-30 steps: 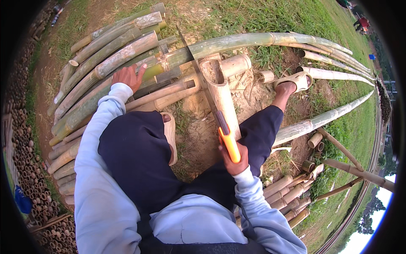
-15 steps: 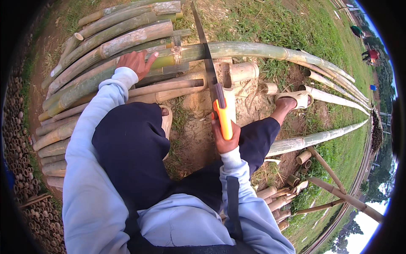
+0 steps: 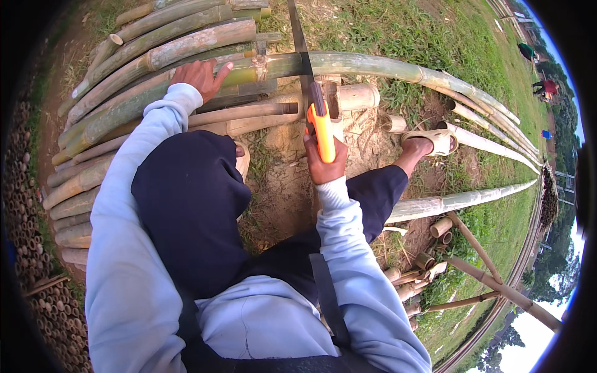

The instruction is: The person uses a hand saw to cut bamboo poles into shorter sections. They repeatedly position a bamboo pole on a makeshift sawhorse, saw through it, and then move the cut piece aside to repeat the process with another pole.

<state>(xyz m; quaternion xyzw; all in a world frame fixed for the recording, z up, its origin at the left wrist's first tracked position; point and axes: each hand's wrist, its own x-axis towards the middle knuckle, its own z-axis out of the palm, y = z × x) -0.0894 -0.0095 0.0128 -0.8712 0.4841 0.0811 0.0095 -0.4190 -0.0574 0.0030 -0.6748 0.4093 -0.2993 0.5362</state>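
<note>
A long green bamboo pole (image 3: 367, 67) runs left to right across the far side. My left hand (image 3: 202, 81) lies over its left part, fingers bent over the far side and thumb pointing right along it. In my right hand (image 3: 326, 163) is a hand saw (image 3: 322, 127) with an orange handle. Its dark blade crosses the pole just right of a node, and the tip runs out at the top edge. How deep the blade sits in the pole cannot be made out. Below the pole, near the blade, is a notched bamboo support (image 3: 357, 97).
Cut bamboo lengths (image 3: 199, 40) lie side by side at the left. More long poles (image 3: 482, 146) stretch away to the right. Short bamboo pieces (image 3: 413, 289) and a bamboo frame (image 3: 504, 289) are at the lower right. My sandalled foot (image 3: 432, 143) stands right of the support.
The saw and my right hand have slid away from me, so more of the blade has passed beyond the pole. My left hand stays in place on the pole.
</note>
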